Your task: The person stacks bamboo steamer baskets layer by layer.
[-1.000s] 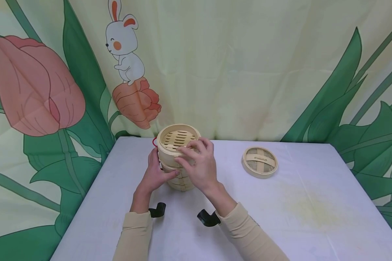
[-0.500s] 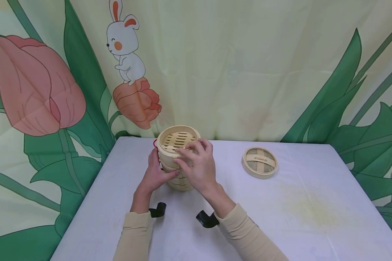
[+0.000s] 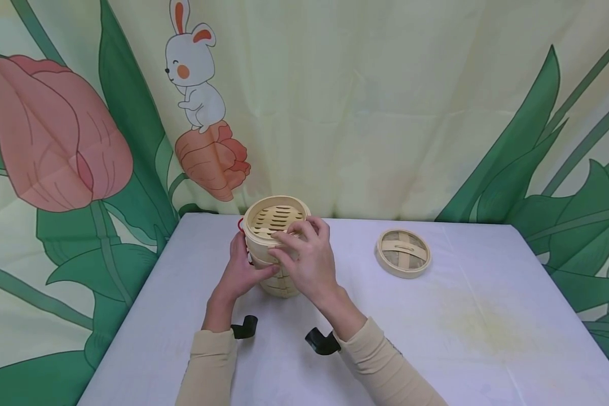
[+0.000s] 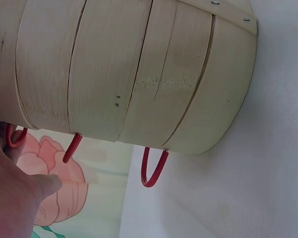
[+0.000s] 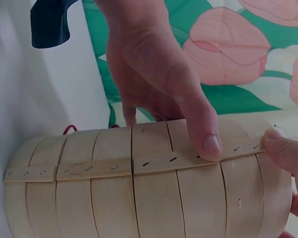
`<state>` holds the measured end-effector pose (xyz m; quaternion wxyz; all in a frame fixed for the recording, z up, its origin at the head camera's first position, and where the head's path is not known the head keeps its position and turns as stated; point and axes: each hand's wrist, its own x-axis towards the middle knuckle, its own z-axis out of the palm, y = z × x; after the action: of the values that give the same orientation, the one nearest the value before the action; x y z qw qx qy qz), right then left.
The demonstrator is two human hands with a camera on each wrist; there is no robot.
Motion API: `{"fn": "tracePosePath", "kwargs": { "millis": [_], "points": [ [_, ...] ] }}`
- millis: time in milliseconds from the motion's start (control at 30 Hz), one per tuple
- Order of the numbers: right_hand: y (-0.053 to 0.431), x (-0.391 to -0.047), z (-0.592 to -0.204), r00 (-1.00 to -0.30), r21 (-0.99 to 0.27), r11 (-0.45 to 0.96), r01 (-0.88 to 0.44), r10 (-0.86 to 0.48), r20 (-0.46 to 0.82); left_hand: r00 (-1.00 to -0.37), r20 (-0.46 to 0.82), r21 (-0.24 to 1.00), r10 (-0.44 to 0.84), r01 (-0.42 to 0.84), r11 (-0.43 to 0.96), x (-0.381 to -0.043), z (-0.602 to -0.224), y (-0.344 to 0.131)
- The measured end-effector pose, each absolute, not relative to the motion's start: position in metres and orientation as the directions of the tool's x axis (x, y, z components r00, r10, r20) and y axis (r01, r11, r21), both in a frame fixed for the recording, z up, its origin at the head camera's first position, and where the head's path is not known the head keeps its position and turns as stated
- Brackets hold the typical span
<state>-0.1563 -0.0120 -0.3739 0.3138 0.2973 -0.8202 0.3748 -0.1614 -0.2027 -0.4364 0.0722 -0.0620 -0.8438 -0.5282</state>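
Note:
A stack of round bamboo steamer baskets stands near the table's back edge, its slatted top basket uncovered. Red loops stick out from its side in the left wrist view. My left hand grips the stack's left side, the thumb lying across the front by the stapled strip. With my right hand I pinch the top basket's right front rim; its thumb touches the outer wall in the right wrist view. My right fingers hide part of the rim.
The woven bamboo lid lies on the white-covered table to the right of the stack. A printed curtain hangs directly behind the table. Black wrist-worn devices project beneath both wrists.
My right hand has moved very slightly left and down with the top basket's rim, mostly in the first half second. My left hand keeps its grip, and the lid lies still.

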Motion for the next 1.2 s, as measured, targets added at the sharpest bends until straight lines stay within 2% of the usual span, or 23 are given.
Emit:
{"fn": "tracePosePath", "kwargs": {
  "millis": [433,967,1200],
  "points": [
    [-0.009,-0.157,-0.373,-0.643,-0.439,0.545,-0.715,-0.264,0.719,-0.985,0.171,0.889,0.035,0.17,0.426,-0.162,-0.434,-0.203],
    [0.001,-0.159,-0.372,-0.605,-0.443,0.472,-0.762,-0.275,0.747,-0.971,0.227,0.913,0.075,0.238,0.331,-0.161,-0.431,-0.204],
    [0.009,-0.16,-0.371,-0.574,-0.429,0.451,-0.783,-0.255,0.778,-0.979,0.198,0.906,0.036,0.197,0.374,-0.16,-0.426,-0.208]
  ]
}}
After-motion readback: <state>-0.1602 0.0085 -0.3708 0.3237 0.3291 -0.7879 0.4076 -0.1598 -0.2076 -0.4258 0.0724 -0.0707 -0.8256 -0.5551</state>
